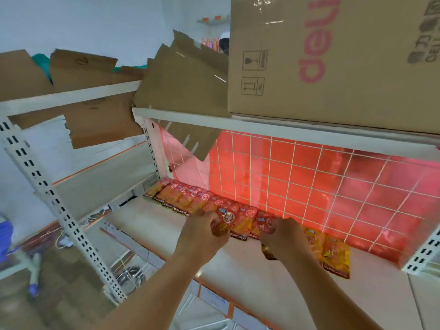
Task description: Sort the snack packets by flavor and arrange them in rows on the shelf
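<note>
A big cardboard box (333,55) sits on the upper board, above the shelf (238,270) being stocked. This shelf is backed by a red-lit wire grid (309,175).

Along the shelf's back edge runs one row of red packets (181,198). It starts at the back left corner, with each packet overlapping or touching the next. Just right of the hands lie a few yellow packets (335,258), which continue the line toward the right end. They look like a second flavour, though the print is too blurred to confirm.

The left hand (200,232) curls around a red packet (223,223) and holds it at the row, near the middle of the back edge. The right hand (283,236) is closed on another packet (267,252), of which only a dark corner shows below the palm.

I judge the task partly done. One back row covers most of the width, but the stretch up to the back right corner is unfilled. The broad area toward the front edge holds no rows, and how many packets remain to be placed cannot be seen.
</note>
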Demonstrator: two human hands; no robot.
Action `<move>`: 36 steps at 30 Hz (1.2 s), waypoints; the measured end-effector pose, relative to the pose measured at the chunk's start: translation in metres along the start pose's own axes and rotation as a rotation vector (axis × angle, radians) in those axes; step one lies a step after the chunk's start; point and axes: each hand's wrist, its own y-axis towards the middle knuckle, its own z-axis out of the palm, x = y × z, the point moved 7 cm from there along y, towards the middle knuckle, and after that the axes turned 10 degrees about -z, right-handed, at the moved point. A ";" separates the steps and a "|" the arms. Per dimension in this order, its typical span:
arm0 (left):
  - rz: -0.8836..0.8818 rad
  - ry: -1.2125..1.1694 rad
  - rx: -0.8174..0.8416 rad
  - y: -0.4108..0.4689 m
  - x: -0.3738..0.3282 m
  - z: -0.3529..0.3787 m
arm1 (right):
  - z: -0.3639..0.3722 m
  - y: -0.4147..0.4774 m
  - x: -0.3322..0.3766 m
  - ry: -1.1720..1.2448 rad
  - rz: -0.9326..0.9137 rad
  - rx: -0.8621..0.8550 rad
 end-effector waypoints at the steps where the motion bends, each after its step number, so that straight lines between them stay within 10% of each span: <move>1: 0.002 -0.001 0.010 0.010 0.003 0.006 | 0.004 0.008 -0.003 0.039 0.018 -0.012; 36: 0.297 -0.044 0.305 0.159 0.047 0.113 | 0.095 0.083 -0.035 -0.128 0.408 -0.083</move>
